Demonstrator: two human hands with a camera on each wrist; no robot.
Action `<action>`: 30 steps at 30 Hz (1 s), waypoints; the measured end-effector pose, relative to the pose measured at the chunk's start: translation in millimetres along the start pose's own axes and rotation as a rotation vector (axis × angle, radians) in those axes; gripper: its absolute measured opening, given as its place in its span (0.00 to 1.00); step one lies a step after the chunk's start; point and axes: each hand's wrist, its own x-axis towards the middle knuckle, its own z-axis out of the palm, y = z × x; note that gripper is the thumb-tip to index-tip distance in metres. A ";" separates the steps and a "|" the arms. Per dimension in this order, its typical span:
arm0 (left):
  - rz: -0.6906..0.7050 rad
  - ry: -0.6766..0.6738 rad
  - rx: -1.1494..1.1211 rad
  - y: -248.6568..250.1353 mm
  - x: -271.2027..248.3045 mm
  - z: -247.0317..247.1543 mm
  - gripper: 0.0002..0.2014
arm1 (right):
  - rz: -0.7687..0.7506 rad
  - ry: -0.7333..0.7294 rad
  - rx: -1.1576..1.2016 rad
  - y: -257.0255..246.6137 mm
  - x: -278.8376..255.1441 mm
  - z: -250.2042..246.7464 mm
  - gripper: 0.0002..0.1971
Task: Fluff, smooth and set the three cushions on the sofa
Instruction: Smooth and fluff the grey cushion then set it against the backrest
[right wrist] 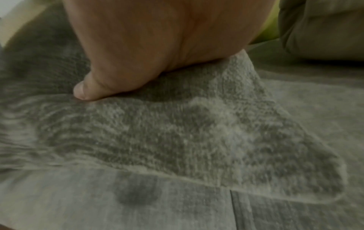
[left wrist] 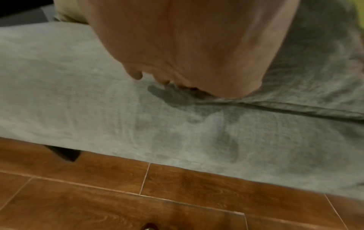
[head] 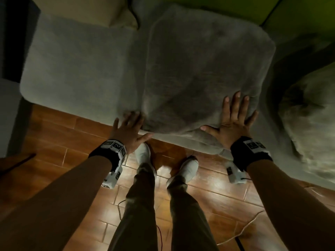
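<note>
Hands spread wide tell most of the story from where I stand: the person leans over the sofa (head: 72, 66) with a large grey cushion (head: 204, 69) lying flat on the seat, its near edge at the seat's front lip. The right hand (head: 233, 118) lies palm-down on the cushion's near right corner, fingers straight and fanned, thumb out along the front edge; the right wrist view shows the thumb (right wrist: 84, 91) pressing into the nubbly fabric, which looks like flattening the pile, not grasping it. The left hand (head: 128, 127) sits at the near left corner, thumb stretched toward the cushion's edge and fingers reaching to where cushion meets seat; the fingertips (left wrist: 138, 74) bend down into the fabric there, yet nothing seems pinched, so I would call it open and pushing. With one hand at each corner, the aim seems to be to smooth the cover evenly. A second cushion (head: 308, 109), crumpled and dented, lies on the seat well to the right, apparently not yet fluffed. A pale cushion (head: 116, 13) stands at the back left corner against the backrest. My guess is this is the smoothing step on one cushion, with setting it upright still to come.
</note>
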 end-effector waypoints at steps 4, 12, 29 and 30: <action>-0.230 0.166 -0.358 -14.7 -31.4 -26.7 0.36 | 0.046 0.141 0.034 -10.8 -30.4 -43.9 0.55; 0.262 0.671 -0.299 82.9 -61.4 -79.7 0.30 | -0.428 0.324 -0.088 -81.6 -16.0 -55.1 0.43; 0.009 0.237 -0.075 69.0 10.6 -19.9 0.38 | -0.499 0.168 -0.236 -68.1 30.3 10.4 0.43; -0.012 0.215 -0.109 63.8 6.7 -14.7 0.38 | -0.541 0.207 -0.233 -58.3 18.9 9.1 0.41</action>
